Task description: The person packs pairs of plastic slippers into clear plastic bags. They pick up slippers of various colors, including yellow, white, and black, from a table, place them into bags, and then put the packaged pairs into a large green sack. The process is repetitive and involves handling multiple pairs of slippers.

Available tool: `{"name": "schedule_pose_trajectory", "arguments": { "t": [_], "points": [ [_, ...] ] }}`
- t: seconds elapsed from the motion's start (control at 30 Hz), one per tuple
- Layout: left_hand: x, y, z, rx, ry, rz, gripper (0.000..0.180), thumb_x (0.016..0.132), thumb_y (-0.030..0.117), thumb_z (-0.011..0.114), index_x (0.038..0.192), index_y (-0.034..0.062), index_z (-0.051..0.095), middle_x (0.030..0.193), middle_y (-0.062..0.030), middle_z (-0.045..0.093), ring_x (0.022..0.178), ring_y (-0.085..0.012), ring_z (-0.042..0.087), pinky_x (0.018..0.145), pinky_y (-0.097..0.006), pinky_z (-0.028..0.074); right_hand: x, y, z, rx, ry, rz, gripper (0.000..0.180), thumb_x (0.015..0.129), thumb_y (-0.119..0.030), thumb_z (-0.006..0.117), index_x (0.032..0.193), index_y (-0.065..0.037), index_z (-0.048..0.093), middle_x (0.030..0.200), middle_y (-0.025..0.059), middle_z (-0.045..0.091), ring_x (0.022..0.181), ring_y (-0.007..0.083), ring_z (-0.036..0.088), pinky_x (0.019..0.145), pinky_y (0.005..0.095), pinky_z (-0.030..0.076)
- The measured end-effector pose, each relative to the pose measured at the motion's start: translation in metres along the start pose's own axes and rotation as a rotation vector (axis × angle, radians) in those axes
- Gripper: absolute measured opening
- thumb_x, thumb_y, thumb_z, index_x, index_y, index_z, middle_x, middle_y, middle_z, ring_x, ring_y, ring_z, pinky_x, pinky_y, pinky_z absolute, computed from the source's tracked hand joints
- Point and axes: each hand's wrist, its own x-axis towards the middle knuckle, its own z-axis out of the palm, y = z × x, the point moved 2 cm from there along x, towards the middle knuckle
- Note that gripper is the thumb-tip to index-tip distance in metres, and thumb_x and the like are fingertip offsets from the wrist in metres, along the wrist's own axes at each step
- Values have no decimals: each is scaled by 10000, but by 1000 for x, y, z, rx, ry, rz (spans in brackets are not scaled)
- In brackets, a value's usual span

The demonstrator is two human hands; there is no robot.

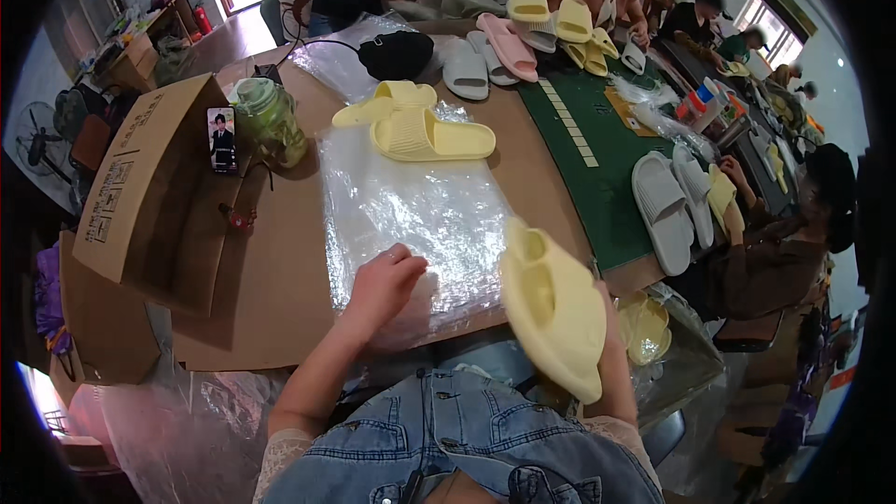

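My right hand holds a pale yellow slide slipper tilted in the air over the table's near edge. The slipper covers most of the fingers, and I cannot tell if a second one is pressed against it. My left hand is closed in a pinch over a stack of clear plastic bags; what the fingertips hold, if anything, is hidden. Beyond the hands, one yellow slipper lies on the far end of the bags, with another yellow slipper just behind it.
At left stand an open cardboard box, a phone and a jar of green liquid. Grey slippers lie on a green mat at right. A pink slipper is farther back. Other people work around the table.
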Motion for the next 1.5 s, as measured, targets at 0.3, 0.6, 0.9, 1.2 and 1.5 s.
{"name": "schedule_pose_trajectory", "arguments": {
  "t": [0.3,0.6,0.9,1.2,1.5],
  "points": [
    [43,13,7,-269,58,-102,178,831,146,709,997,97,751,772,-102,647,684,-267,624,660,-350,508,25,-19,50,-947,-228,-279,334,830,-260,733,1023,13,719,847,163,717,747,223,690,666,346,531],
    [36,56,11,-146,83,116,134,866,178,680,948,79,716,802,-110,651,710,-324,654,650,-399,535,38,3,66,-1156,-63,-373,419,820,-315,671,617,46,605,612,241,583,592,407,596,571,485,462],
    [14,104,20,-393,-79,249,186,902,170,658,1043,58,705,881,-128,688,770,-324,674,684,-391,548,88,36,103,-1287,-176,-771,315,809,-306,700,746,-2,649,694,202,604,749,376,629,646,439,496],
    [-2,115,-1,-409,-57,251,180,886,174,694,1043,91,719,792,-106,645,704,-302,658,630,-384,524,163,28,148,-1245,77,-443,413,943,-359,587,840,37,648,850,268,634,766,403,642,734,496,521],
    [10,57,-29,-140,-97,69,457,808,354,775,1174,98,676,1138,-147,618,1081,-350,578,893,-426,487,53,31,81,-1180,-274,-643,548,851,-285,740,1314,-56,555,1071,156,614,979,317,614,851,400,496]
  ]
}}
